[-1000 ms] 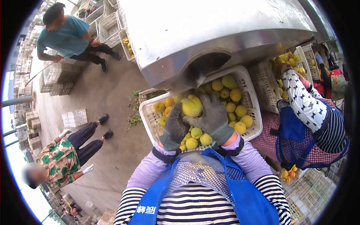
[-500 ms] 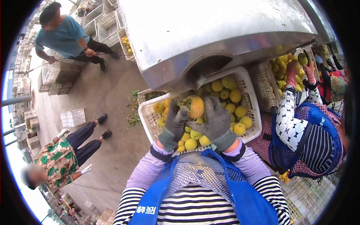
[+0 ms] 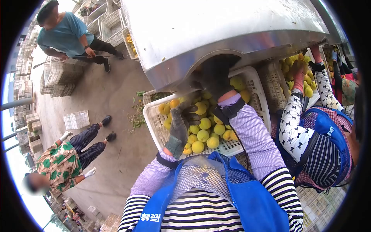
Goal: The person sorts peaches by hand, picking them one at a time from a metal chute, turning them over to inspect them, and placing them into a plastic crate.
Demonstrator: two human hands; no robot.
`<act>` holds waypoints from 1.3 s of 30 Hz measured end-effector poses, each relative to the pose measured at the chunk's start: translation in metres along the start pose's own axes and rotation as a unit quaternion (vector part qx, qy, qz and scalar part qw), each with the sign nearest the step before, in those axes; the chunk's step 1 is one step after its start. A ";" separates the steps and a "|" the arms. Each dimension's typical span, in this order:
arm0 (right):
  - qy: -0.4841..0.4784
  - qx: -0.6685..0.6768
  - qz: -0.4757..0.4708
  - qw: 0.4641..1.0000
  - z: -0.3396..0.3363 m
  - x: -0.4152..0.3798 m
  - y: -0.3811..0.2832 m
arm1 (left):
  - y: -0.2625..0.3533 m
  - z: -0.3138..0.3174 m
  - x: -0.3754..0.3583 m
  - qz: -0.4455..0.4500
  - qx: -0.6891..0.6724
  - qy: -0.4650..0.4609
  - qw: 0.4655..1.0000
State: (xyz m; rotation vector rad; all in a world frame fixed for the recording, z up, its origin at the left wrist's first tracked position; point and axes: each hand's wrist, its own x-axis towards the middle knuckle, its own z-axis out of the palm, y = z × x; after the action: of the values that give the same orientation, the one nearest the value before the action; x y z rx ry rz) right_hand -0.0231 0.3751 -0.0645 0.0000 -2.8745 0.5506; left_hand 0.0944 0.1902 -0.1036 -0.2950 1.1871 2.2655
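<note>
A white plastic crate [image 3: 154, 125] full of yellow peaches [image 3: 202, 135] stands in front of me. My left hand [image 3: 181, 125], in a dark grey glove, is over the left part of the crate with its fingers apart, close to the fruit. Reaching up past the crate's far rim, my right hand [image 3: 217, 77] is partly inside the round opening [image 3: 232, 60] of a large metal machine [image 3: 185, 63]. Its fingers are hidden in the dark there, so whether it holds a peach does not show.
On the right, a co-worker in pink gloves [image 3: 299, 75] handles fruit over another crate [image 3: 272, 81]. A person with a thin rod [image 3: 69, 34] and a person in a floral top [image 3: 60, 166] are at the left. Stacked crates [image 3: 60, 77] and scattered leaves [image 3: 137, 118] are on the floor side.
Both hands were around a yellow-orange peach above the crate; that peach no longer shows in them. My right hand moved up into the machine's opening; the left lowered slightly, fingers apart.
</note>
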 end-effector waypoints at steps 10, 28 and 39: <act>-0.272 0.044 0.073 0.959 0.025 -0.141 0.075 | -0.073 -0.046 0.020 0.044 0.739 -0.036 0.671; -0.208 0.678 0.247 0.660 -0.044 -0.170 0.077 | -0.044 -0.002 0.026 -0.168 0.045 -0.158 0.972; -0.111 0.382 0.086 0.913 -0.065 -0.164 0.030 | -0.012 0.034 -0.015 0.184 0.432 -0.114 0.876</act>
State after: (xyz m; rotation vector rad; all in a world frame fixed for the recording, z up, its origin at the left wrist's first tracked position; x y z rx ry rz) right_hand 0.1495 0.4200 -0.0507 -0.0701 -2.6589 1.7683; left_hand 0.1156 0.2174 -0.0853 0.5693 2.0838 1.7239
